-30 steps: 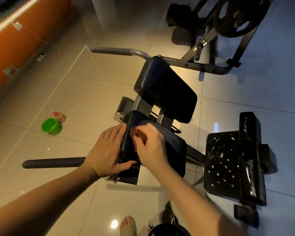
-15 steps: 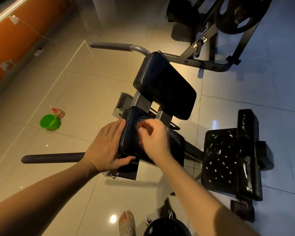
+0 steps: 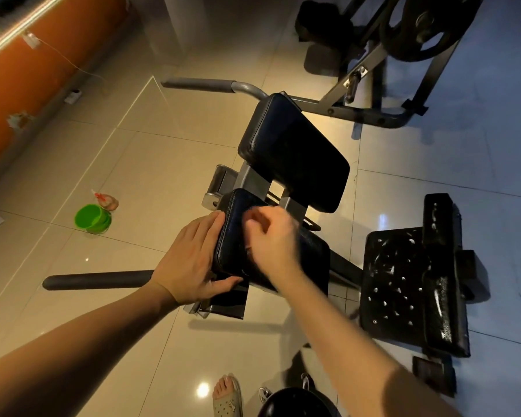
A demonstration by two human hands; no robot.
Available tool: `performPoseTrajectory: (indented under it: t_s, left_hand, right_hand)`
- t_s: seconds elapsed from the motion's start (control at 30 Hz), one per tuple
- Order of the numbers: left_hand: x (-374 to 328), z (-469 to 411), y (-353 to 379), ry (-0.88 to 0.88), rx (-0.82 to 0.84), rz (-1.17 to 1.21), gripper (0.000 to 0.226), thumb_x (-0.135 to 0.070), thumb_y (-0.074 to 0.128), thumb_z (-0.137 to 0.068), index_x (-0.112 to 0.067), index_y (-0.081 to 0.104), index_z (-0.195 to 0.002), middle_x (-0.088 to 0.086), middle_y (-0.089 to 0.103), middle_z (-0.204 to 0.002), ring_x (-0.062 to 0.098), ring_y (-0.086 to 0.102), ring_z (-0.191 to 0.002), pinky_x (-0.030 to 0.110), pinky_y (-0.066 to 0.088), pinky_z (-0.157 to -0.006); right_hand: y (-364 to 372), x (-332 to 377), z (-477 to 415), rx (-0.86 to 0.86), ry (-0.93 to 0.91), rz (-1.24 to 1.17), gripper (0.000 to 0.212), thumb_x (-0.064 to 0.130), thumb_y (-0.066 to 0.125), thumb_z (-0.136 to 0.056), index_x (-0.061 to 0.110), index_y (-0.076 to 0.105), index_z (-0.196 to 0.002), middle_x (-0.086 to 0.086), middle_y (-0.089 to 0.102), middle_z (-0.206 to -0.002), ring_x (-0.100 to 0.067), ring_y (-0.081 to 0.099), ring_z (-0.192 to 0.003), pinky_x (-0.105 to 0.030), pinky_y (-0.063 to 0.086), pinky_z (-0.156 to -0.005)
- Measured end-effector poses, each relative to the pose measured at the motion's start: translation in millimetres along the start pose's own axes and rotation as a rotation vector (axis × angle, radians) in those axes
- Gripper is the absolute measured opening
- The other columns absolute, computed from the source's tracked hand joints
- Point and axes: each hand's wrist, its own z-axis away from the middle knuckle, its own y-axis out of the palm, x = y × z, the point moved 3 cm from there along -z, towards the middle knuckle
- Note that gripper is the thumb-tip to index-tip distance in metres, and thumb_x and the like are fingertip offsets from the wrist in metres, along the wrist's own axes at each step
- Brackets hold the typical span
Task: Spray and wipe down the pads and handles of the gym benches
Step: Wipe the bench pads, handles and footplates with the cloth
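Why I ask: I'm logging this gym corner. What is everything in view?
near pad: one, black, under both hands
back pad: one, black, just beyond it
far handle: one, grey, upper left
near handle: one, black, lower left
worn seat: one, black, right
weight plate: one, black, top right
bucket: one, green, floor left
bottle: one, reddish, beside the bucket
sandalled foot: one, bottom edge
left hand: flat against near pad's left side
right hand: on near pad, fingers curled, blurred
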Motion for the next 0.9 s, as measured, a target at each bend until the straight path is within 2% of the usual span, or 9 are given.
performPoseTrajectory:
  t_s: [0.07, 0.13, 0.27, 0.33, 0.43, 0.53, 0.63, 0.8, 0.9]
  left_hand:
    - [0.2, 0.2, 0.5, -0.004, 0.001, 0.000, 0.114, -0.083, 0.049, -0.083, -0.005, 0.018, -0.160, 0.018, 0.033, -0.159, 0.034, 0.039, -0.141, 0.048, 0.035, -0.119]
    - [-0.1, -0.5, 0.4, 0.008, 0.000, -0.009, 0.114, -0.083, 0.050, -0.083, -0.004, 0.018, -0.160, 0.018, 0.033, -0.159, 0.035, 0.039, -0.141, 0.049, 0.035, -0.118]
    - [-0.2, -0.1, 1.8, 0.022, -0.020, -0.008, 0.115, -0.080, 0.056, -0.083, -0.004, 0.018, -0.160, 0.019, 0.033, -0.159, 0.036, 0.040, -0.141, 0.052, 0.036, -0.118]
    - [0.2, 0.8, 2.1, 0.018, -0.016, -0.014, 0.115, -0.080, 0.057, -0.083, -0.003, 0.018, -0.160, 0.019, 0.033, -0.159, 0.036, 0.040, -0.141, 0.052, 0.036, -0.117]
    - [0.1, 0.7, 0.8, 0.020, -0.007, -0.022, 0.116, -0.079, 0.058, -0.082, -0.003, 0.019, -0.160, 0.019, 0.034, -0.159, 0.036, 0.040, -0.141, 0.052, 0.036, -0.117]
    - [0.4, 0.8, 0.4, 0.012, -0.017, -0.007, 0.115, -0.080, 0.057, -0.082, -0.005, 0.019, -0.160, 0.018, 0.033, -0.159, 0.034, 0.039, -0.141, 0.049, 0.033, -0.120]
    - [-0.4, 0.5, -0.3, 0.020, -0.023, -0.038, 0.114, -0.081, 0.054, -0.082, -0.002, 0.022, -0.159, 0.019, 0.037, -0.156, 0.035, 0.041, -0.137, 0.052, 0.035, -0.118]
    - [0.2, 1.4, 1.6, 0.018, -0.016, -0.053, 0.114, -0.080, 0.056, -0.083, 0.000, 0.024, -0.158, 0.020, 0.036, -0.157, 0.037, 0.041, -0.140, 0.054, 0.035, -0.117]
    - [-0.3, 0.9, 0.6, 0.014, -0.003, -0.048, 0.114, -0.080, 0.055, -0.083, 0.000, 0.024, -0.158, 0.020, 0.036, -0.157, 0.037, 0.041, -0.140, 0.052, 0.035, -0.118]
  right_hand:
    - [2.3, 8.4, 36.3, 0.065, -0.188, 0.000, 0.013, 0.019, 0.061, -0.098, 0.015, 0.068, -0.109, 0.006, 0.056, -0.103, -0.005, 0.054, -0.089, -0.013, 0.045, -0.071]
    - [-4.6, -31.4, 52.9, -0.002, -0.200, 0.035, 0.012, 0.017, 0.062, -0.097, 0.014, 0.068, -0.106, 0.005, 0.055, -0.098, -0.011, 0.057, -0.087, -0.021, 0.046, -0.073]
    - [-37.9, -132.5, 34.3, -0.123, 0.258, 0.212, 0.013, 0.013, 0.064, -0.096, 0.011, 0.070, -0.108, 0.001, 0.060, -0.100, -0.022, 0.061, -0.097, -0.032, 0.049, -0.085]
    - [-37.9, -132.0, 10.8, -0.131, 0.402, 0.183, 0.012, 0.014, 0.064, -0.096, 0.010, 0.070, -0.106, -0.006, 0.066, -0.103, -0.027, 0.065, -0.100, -0.034, 0.052, -0.083]
    - [-13.0, -60.0, -20.0, -0.175, 0.250, 0.026, 0.010, 0.016, 0.064, -0.096, 0.012, 0.069, -0.105, -0.002, 0.065, -0.106, -0.019, 0.065, -0.097, -0.026, 0.054, -0.077]
    - [0.4, 2.0, -1.1, -0.038, -0.006, -0.011, 0.016, 0.020, 0.062, -0.099, 0.016, 0.068, -0.113, 0.012, 0.054, -0.110, 0.005, 0.050, -0.096, -0.009, 0.041, -0.071]
    - [-11.4, -31.6, 38.4, 0.011, -0.146, 0.043, 0.012, 0.013, 0.064, -0.097, 0.013, 0.070, -0.107, 0.009, 0.057, -0.100, 0.005, 0.052, -0.089, -0.005, 0.040, -0.075]
    - [-44.5, -146.2, 7.1, -0.133, 0.453, 0.177, 0.014, 0.013, 0.066, -0.094, 0.008, 0.071, -0.106, -0.010, 0.070, -0.101, -0.031, 0.067, -0.099, -0.031, 0.051, -0.084]
    - [-21.7, -88.1, -24.1, -0.179, 0.294, 0.112, 0.011, 0.015, 0.064, -0.096, 0.008, 0.070, -0.103, -0.007, 0.068, -0.103, -0.020, 0.064, -0.092, -0.016, 0.043, -0.070]
